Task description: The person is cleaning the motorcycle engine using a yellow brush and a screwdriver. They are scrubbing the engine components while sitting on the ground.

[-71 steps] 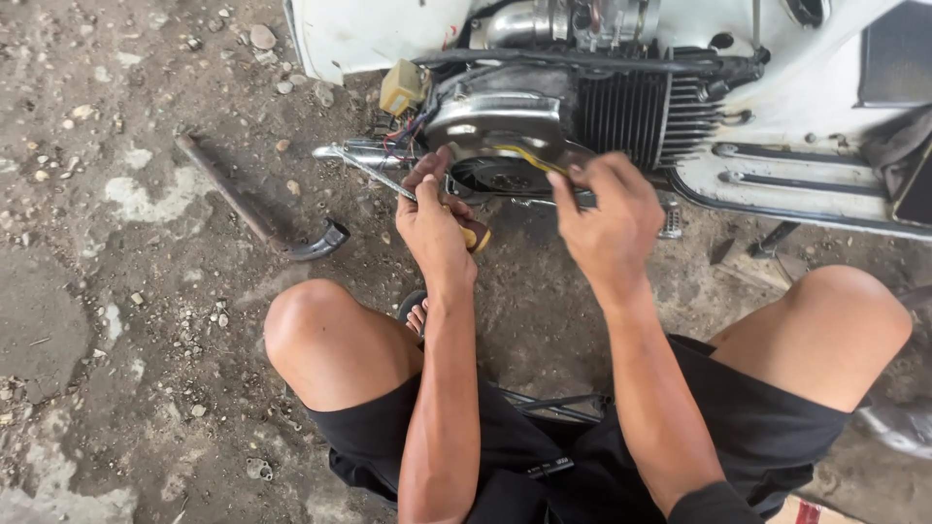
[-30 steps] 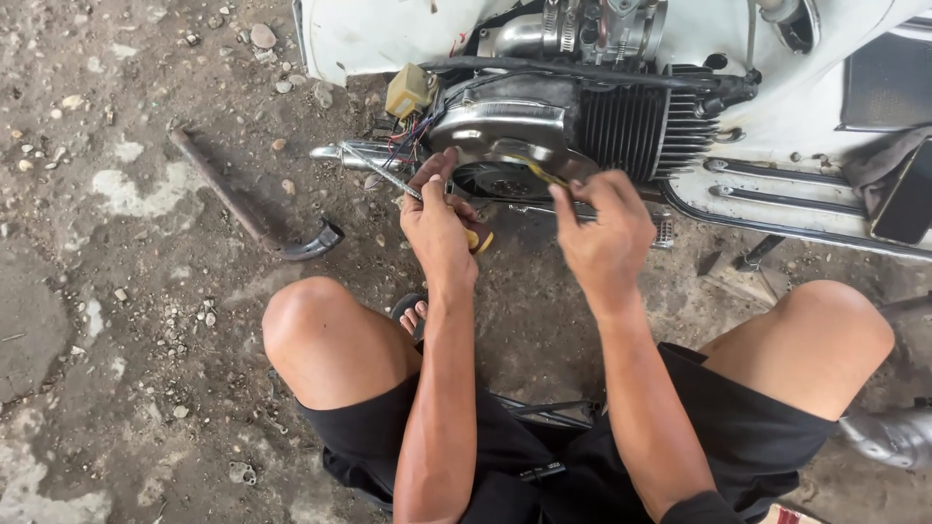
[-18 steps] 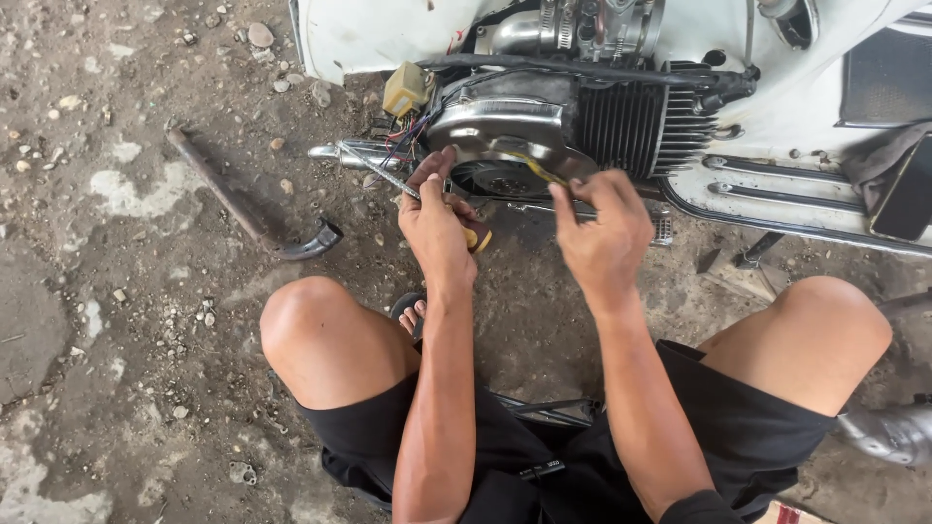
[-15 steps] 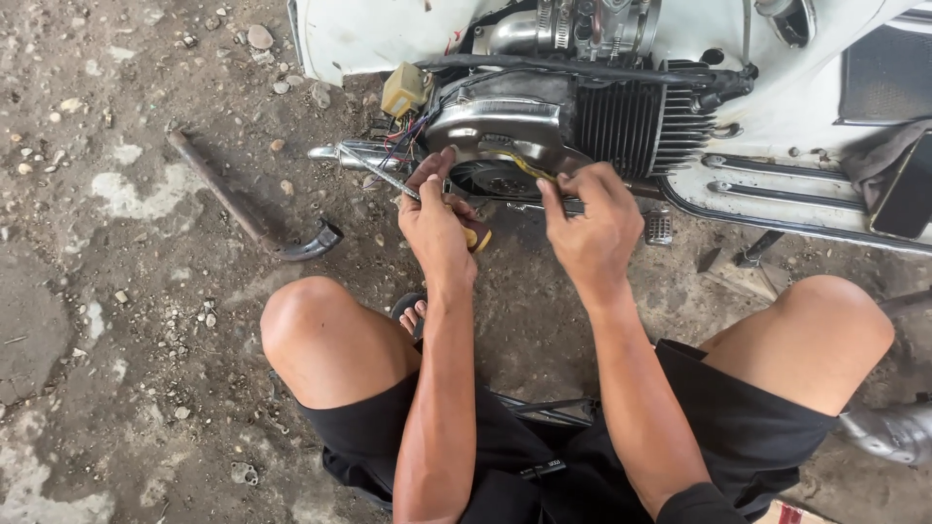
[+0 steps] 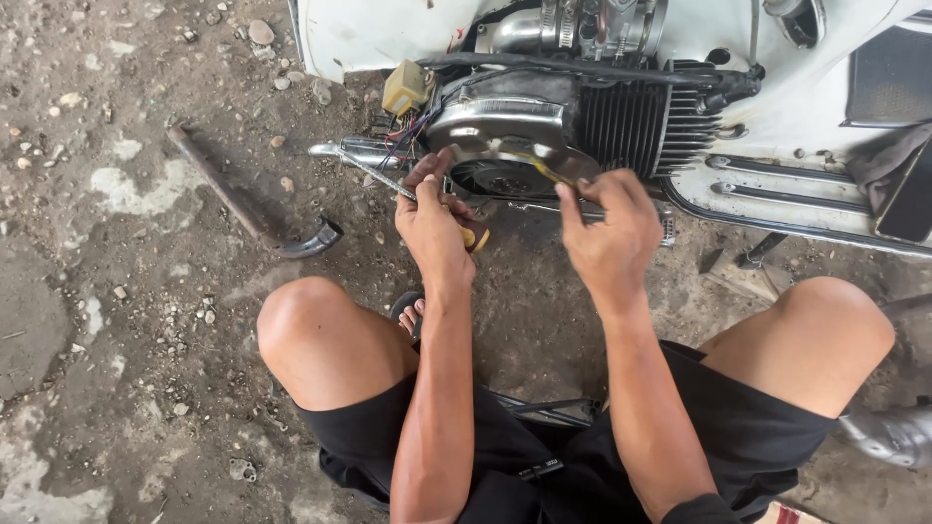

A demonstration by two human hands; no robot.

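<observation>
— Screwdriver, where does it sit?

— Mid-frame, gripped by the left hand; its fingers wrap the red-and-yellow handle. The steel shank runs toward the upper left, long axis slanted, tip near the chrome exhaust stub.

— How would it handle?

— Stiff, light, probably greasy; best held by the handle.

— And the right hand?

— Its fingers pinch a thin yellow wire at the flywheel cover. Beyond, the finned cylinder, white scooter body, and bent pipe on the ground.
</observation>
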